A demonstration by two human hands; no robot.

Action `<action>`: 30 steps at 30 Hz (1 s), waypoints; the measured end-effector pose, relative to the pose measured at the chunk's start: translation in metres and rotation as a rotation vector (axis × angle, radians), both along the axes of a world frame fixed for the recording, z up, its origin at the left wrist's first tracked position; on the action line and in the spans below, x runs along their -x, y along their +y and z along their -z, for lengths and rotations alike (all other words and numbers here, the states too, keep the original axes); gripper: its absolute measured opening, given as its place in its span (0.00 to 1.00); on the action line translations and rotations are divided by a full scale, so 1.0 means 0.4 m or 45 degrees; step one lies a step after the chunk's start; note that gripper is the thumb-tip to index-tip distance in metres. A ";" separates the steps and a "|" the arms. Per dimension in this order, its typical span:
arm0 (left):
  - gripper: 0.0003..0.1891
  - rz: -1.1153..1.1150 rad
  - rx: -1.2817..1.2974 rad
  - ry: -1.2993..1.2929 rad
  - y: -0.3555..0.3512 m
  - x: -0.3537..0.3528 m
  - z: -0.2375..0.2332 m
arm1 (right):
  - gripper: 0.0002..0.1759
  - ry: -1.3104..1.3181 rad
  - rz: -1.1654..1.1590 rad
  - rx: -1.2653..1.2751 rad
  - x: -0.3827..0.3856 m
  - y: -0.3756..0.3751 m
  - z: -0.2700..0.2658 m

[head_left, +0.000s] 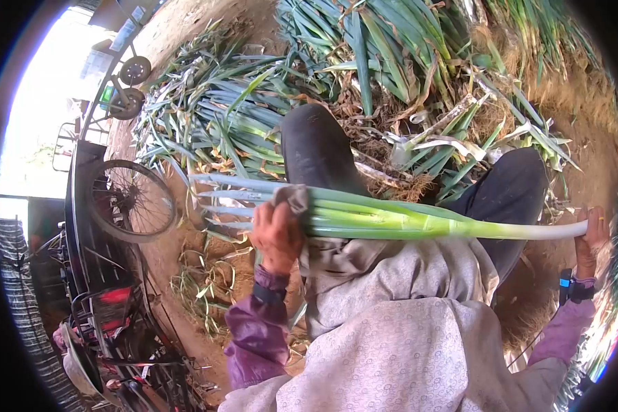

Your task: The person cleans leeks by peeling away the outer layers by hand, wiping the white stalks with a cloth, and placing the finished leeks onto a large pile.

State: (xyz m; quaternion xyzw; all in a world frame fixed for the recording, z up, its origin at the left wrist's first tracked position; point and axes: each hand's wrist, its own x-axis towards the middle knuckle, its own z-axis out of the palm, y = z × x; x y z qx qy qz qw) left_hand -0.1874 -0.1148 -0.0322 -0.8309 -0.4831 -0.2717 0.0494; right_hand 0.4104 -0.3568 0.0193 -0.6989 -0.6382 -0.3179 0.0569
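dusty earth [163, 264], left hand [278, 233] and right hand [590, 237] grip wrapped round smooth leek [405, 221]

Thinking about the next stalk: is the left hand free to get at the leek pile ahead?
Probably not right away: the left hand is closed on a cloth and the held leek; the pile lies beyond the raised knee.

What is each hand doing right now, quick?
Left hand: closed around the green leaves of the leek.
Right hand: closed on the leek's white end.
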 end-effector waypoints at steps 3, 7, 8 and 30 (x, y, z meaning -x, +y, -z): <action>0.11 -0.123 0.105 0.015 0.052 0.087 0.059 | 0.08 -0.018 0.019 0.031 -0.020 -0.003 0.001; 0.12 -0.342 0.107 0.170 0.165 0.428 0.237 | 0.08 -0.127 -0.019 0.007 -0.084 -0.035 -0.004; 0.08 -0.567 0.167 0.344 0.176 0.470 0.207 | 0.09 -0.117 0.054 0.042 -0.074 -0.045 -0.022; 0.10 -0.525 0.093 -0.918 0.275 0.529 0.156 | 0.07 0.086 0.137 0.209 0.034 0.000 -0.049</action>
